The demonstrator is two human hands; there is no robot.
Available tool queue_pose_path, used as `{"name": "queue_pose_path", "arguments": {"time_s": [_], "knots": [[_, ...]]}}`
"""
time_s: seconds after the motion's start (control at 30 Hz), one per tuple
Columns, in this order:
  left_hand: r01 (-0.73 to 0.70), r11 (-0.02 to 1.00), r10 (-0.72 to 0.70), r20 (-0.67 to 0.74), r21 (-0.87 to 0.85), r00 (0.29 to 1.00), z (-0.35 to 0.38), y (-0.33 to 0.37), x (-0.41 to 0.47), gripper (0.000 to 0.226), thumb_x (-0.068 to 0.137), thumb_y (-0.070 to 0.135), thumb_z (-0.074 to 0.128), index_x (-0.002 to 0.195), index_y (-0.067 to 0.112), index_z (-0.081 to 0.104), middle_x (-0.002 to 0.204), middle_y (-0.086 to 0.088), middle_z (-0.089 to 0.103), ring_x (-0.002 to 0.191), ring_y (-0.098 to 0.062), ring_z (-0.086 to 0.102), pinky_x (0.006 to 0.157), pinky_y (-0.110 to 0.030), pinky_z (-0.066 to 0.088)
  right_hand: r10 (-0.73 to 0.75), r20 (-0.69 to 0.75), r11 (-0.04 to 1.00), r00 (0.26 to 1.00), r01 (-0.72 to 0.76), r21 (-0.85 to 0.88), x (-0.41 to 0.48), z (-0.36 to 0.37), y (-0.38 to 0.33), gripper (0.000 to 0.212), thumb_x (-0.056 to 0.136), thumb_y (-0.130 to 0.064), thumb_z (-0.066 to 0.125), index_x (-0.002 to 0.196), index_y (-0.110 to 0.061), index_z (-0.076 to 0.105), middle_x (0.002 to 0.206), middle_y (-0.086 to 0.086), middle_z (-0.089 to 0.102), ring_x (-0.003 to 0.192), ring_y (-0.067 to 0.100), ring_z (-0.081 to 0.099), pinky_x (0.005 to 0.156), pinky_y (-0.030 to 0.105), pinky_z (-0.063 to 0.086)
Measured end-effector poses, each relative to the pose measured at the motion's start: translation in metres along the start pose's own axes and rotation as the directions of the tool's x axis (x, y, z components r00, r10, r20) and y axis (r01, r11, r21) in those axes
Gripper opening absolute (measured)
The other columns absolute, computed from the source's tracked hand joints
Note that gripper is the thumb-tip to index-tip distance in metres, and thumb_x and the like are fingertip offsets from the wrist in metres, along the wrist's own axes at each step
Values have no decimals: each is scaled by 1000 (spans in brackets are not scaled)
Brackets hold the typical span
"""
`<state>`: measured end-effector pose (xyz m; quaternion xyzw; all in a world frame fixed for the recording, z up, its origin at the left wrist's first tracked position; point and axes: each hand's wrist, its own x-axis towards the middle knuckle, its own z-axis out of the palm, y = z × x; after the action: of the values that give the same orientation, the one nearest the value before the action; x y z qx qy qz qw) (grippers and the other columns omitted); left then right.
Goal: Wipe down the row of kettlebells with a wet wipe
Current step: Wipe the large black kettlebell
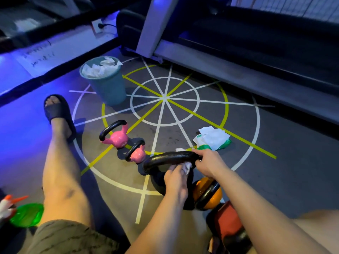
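Note:
A row of kettlebells runs toward me on the floor: a large pink one (117, 136), a smaller pink one (136, 153), a black one (165, 160), an orange one (207, 193) and a red one (227, 220). My right hand (209, 164) grips the right end of the black kettlebell's handle. My left hand (176, 178) pinches a white wet wipe (187, 166) against the underside of that handle. The black kettlebell's body is mostly hidden behind my left hand.
A pack of wet wipes (212, 139) lies on the floor just beyond my right hand. A blue bin (108, 88) full of used wipes stands at the back left. A green spray bottle (25, 213) sits at my left. A treadmill base (238, 70) borders the right. My left leg (60, 171) stretches forward.

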<state>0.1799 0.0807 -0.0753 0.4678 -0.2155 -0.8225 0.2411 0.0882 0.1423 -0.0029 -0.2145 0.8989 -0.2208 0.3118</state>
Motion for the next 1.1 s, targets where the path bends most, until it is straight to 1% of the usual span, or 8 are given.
{"name": "queue_pose_path", "arguments": {"time_s": [0.07, 0.17, 0.3, 0.43, 0.57, 0.7, 0.97, 1.1], "knots": [[112, 949, -117, 2, -296, 993, -13, 9, 5, 17, 97, -8, 49, 94, 2, 61, 81, -14, 72, 81, -21, 70, 68, -27, 62, 5, 8, 1000, 1000, -5, 3, -1, 1, 3, 58, 91, -12, 49, 143, -38, 51, 129, 10, 61, 106, 28, 62, 90, 32, 50], [67, 944, -73, -7, -323, 997, -22, 17, 10, 20, 98, -8, 49, 89, 5, 61, 84, -13, 70, 82, -21, 70, 66, -26, 62, 5, 15, 1000, 1000, -6, 31, 0, 2, 5, 60, 92, -11, 46, 145, -39, 49, 132, 10, 58, 90, 21, 54, 84, 30, 49], [-152, 949, 140, 63, 276, 988, -8, -12, 0, 27, 90, 0, 65, 68, 14, 67, 66, 0, 65, 70, -16, 58, 67, -26, 48, 0, -14, 1000, 1000, 0, 9, 3, 1, 2, 57, 90, -13, 49, 142, -36, 53, 127, 11, 62, 97, 26, 61, 89, 33, 51], [-307, 548, 378, 96, 778, 921, -1, -15, -1, 15, 89, 9, 66, 84, 15, 78, 79, 6, 71, 78, -8, 62, 74, -26, 46, 16, -17, 1000, 1000, -16, 3, 3, 2, -4, 54, 90, -14, 52, 141, -30, 55, 129, 9, 62, 110, 27, 63, 97, 37, 52], [-59, 971, 55, 22, 230, 998, 6, 0, -2, 21, 92, -7, 57, 75, 4, 64, 65, -11, 62, 61, -17, 57, 62, -29, 49, 12, -10, 1000, 1000, -12, 2, 4, 1, -4, 53, 89, -15, 52, 139, -32, 57, 127, 9, 64, 108, 26, 63, 93, 32, 52], [140, 965, -135, 35, -223, 990, -27, 24, 6, 21, 97, -8, 49, 87, 7, 61, 80, -11, 70, 71, -16, 72, 59, -23, 59, 23, 1, 1000, 1000, -23, 2, 3, 3, -2, 55, 90, -15, 51, 142, -32, 54, 127, 10, 62, 107, 28, 63, 89, 32, 51], [104, 994, -100, 86, -40, 991, -3, -4, -5, 18, 98, -6, 53, 94, 6, 67, 86, -9, 71, 85, -18, 68, 78, -26, 57, 22, -12, 1000, 1000, -23, -16, 3, 3, -4, 55, 89, -15, 52, 142, -30, 55, 129, 9, 63, 109, 27, 63, 97, 36, 52], [144, 988, -137, 132, -47, 982, -8, 11, -5, 21, 97, -8, 51, 91, 7, 65, 82, -9, 71, 79, -17, 70, 71, -23, 58, 33, -8, 999, 999, -33, -8, 4, 3, -6, 54, 89, -16, 52, 141, -30, 56, 127, 10, 64, 109, 27, 63, 95, 33, 51]]}}
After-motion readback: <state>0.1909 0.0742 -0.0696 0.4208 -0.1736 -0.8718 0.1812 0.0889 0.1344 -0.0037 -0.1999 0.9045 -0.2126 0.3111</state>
